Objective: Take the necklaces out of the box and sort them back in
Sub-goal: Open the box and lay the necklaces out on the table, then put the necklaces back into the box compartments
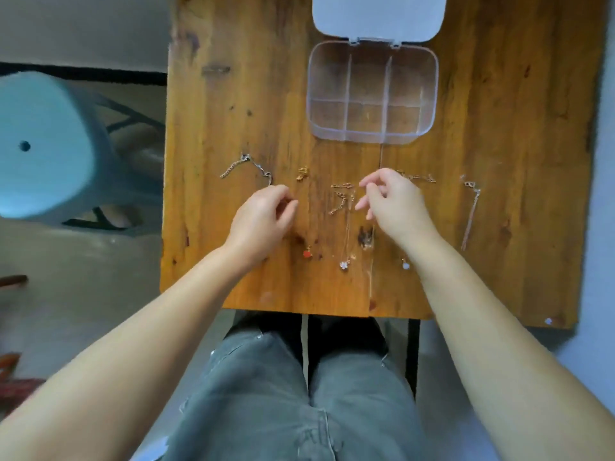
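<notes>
A clear plastic box [372, 91] is seen at the far middle of the wooden bench [233, 94], its white lid [379, 15] thrown back; its compartments appear empty. Five necklaces are laid out in a row nearer the person: a silver chain [246, 166] at the left, one with a red pendant [306, 253], a gold one with a pale flower pendant [344, 264] (its chain is blurred in places), one largely hidden under the right arm, and a thin silver chain [471, 211] at the far right. The left hand [263, 217] is held over the red-pendant necklace, its grip narrow; whether chain is pinched cannot be told. The right hand [392, 201] is held with fingers loosely spread, nothing visibly gripped.
</notes>
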Demonstrator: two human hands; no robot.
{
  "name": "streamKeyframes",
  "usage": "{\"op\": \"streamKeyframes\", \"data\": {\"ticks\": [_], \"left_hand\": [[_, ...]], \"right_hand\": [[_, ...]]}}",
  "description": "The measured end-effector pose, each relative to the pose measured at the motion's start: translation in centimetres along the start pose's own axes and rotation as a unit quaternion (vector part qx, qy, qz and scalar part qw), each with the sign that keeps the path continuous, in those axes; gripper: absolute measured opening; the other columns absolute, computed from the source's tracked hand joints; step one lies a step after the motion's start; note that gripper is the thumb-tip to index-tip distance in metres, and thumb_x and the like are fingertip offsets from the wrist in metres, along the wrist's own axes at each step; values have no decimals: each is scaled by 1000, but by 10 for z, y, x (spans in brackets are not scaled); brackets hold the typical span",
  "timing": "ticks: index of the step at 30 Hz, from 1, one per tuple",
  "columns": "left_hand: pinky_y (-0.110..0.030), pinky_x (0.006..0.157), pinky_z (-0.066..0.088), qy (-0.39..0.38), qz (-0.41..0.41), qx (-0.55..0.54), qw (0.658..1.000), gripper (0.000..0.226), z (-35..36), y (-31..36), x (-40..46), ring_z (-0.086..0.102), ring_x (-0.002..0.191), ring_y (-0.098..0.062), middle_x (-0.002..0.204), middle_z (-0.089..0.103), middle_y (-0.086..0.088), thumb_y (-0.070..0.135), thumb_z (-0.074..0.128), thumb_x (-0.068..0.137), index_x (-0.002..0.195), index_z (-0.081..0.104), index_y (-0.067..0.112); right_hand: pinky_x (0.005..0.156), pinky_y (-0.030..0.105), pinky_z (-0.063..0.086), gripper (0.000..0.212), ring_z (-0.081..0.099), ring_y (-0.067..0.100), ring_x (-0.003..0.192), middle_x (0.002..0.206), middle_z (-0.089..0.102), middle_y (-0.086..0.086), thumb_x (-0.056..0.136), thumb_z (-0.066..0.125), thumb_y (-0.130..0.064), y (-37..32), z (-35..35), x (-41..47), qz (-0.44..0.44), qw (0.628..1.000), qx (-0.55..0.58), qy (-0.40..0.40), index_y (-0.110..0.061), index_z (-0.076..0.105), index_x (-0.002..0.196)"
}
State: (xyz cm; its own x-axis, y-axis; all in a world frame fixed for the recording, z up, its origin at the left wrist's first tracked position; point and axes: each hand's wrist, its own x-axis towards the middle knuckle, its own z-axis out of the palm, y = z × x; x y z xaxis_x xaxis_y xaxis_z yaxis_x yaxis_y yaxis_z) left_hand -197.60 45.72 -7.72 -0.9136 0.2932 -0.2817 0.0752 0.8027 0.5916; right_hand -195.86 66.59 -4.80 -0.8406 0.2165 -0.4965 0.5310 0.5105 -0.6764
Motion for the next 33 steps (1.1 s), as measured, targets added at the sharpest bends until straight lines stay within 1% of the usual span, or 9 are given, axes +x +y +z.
{"op": "streamKeyframes", "data": {"ticks": [5, 8, 10, 17, 22, 26, 28, 31, 33], "left_hand": [[-40, 71, 48, 18, -87, 74, 993, 28, -7, -42, -47, 53, 85, -24, 91, 59, -5, 37, 57, 89, 102, 53, 12], [-38, 74, 43, -22, -94, 184, 978, 41, 3, -41, -60, 51, 90, -26, 98, 55, -8, 47, 56, 86, 106, 49, 11], [-37, 72, 39, -24, -90, 200, 975, 32, 8, -39, -62, 50, 91, -27, 99, 53, -8, 40, 55, 88, 102, 50, 12], [-36, 70, 40, -7, -27, 117, 993, 15, 3, -48, -60, 50, 86, -26, 92, 56, -10, 21, 52, 92, 91, 58, 7], [-26, 66, 50, 43, -84, -109, 990, 8, -21, -40, -44, 53, 73, -13, 78, 57, 2, 17, 58, 89, 83, 55, 13], [-18, 63, 49, 84, -73, -238, 965, 6, -51, -10, -10, 55, 69, -4, 76, 58, 8, 14, 60, 87, 83, 56, 16], [-21, 63, 52, 91, -47, -251, 962, 6, -64, 7, 10, 59, 70, -8, 77, 61, 4, 14, 59, 87, 84, 56, 17], [-29, 68, 55, 138, -35, -241, 960, 3, -81, 21, 40, 61, 75, -18, 82, 62, -5, 13, 58, 88, 85, 55, 14], [-33, 73, 57, 179, -42, -250, 951, 3, -91, 24, 58, 63, 80, -22, 88, 63, -9, 13, 57, 88, 91, 56, 15]], "right_hand": [[86, 38, 48, 26, 58, 24, 100, 114, 58, 8, 93, 47, -13, -58, 76, 33, -179, 961, -185, -100, -16, 61, 114], [85, 43, 47, 32, 51, 29, 109, 120, 50, 12, 92, 49, -11, -72, 99, 43, -221, 925, -275, -137, -13, 55, 124], [80, 42, 46, 27, 50, 33, 107, 117, 50, 15, 92, 50, -11, -75, 104, 47, -246, 894, -348, -136, -8, 53, 119], [74, 42, 47, 13, 54, 37, 92, 104, 52, 17, 93, 49, -8, -74, 96, 45, -279, 849, -414, -173, -4, 52, 105], [82, 42, 45, 19, 52, 33, 100, 110, 53, 13, 94, 49, -14, -64, 86, 46, -311, 834, -421, -176, -9, 55, 112], [102, 34, 33, 34, 40, 19, 125, 137, 49, 0, 90, 53, -15, -61, 75, 36, -265, 895, -235, -272, -18, 55, 124], [95, 20, 36, 28, 51, 2, 112, 123, 60, -7, 90, 56, -16, -66, 65, 27, -185, 925, -78, -322, -17, 61, 118], [86, 17, 45, 16, 58, -10, 87, 91, 68, -22, 93, 57, -24, -74, 41, 22, -118, 961, 52, -247, -16, 68, 103], [89, 16, 45, 15, 60, -4, 93, 99, 68, -14, 94, 56, -20, -79, 19, 25, -101, 971, 148, -155, -13, 68, 98]]}}
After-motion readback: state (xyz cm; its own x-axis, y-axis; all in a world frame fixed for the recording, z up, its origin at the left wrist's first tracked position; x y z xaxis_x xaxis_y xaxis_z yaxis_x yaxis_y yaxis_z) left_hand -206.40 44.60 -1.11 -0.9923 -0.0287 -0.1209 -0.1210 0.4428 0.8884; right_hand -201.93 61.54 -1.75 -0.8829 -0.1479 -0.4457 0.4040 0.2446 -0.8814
